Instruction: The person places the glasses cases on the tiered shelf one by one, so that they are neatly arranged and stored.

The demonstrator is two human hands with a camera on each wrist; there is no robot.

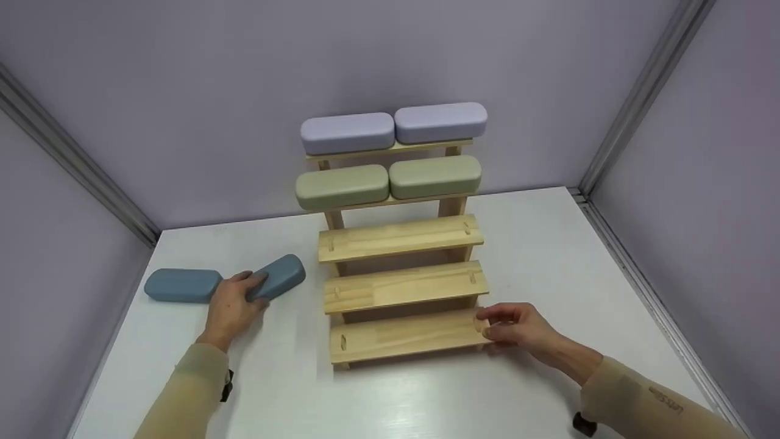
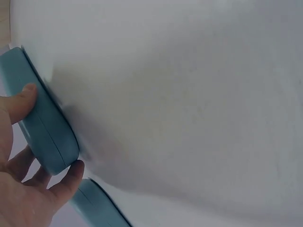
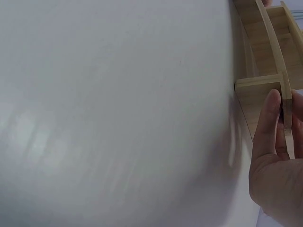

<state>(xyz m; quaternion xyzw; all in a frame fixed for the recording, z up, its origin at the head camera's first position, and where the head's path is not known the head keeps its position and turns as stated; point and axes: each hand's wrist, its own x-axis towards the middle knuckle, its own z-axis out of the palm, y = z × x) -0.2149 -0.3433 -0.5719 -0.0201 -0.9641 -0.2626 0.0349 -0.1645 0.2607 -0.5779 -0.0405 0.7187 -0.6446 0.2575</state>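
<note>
In the head view my left hand (image 1: 231, 306) grips the right-hand blue glasses case (image 1: 284, 275), which lies tilted on the white table. The left wrist view shows the thumb on one side of this seamed case (image 2: 47, 127) and fingers at its near end. A second blue case (image 1: 183, 285) lies just left of that hand. A stepped wooden display rack (image 1: 408, 286) stands in the middle. At its lowest shelf, my right hand (image 1: 518, 329) pinches the right end; the right wrist view shows the shelf board (image 3: 286, 101) between thumb and fingers.
Two lilac cases (image 1: 347, 133) sit side by side on the rack's top shelf. Below them, two green cases (image 1: 341, 186) share the second shelf. The white table (image 1: 548, 262) is bounded by a pale back wall (image 1: 244, 122) and side walls with metal corner rails.
</note>
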